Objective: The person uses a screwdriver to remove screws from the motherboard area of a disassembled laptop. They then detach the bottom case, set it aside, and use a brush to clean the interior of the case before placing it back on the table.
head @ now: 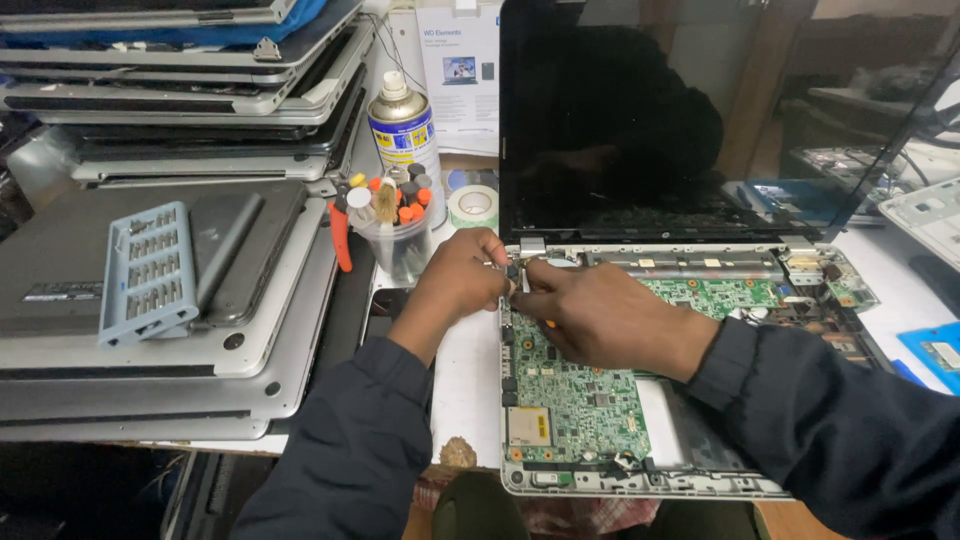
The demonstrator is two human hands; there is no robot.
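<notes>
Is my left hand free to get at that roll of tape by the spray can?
Probably yes. The left hand sits at the open laptop's corner, and the tape roll lies just beyond it with nothing between; the tool cup stands off to the side.

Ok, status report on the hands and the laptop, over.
Both hands pinched together at the board's top-left corner, near the hinge. Laptop open, keyboard cover off. Held item hidden. Nothing blocking.

Opened laptop (640, 300) on counter (465, 370), green circuit board (575, 385) exposed. Left hand (462, 275) and right hand (600, 315) meeting at board's upper left corner. Stacked laptops (170, 300), spray can (402, 125) alongside.
</notes>
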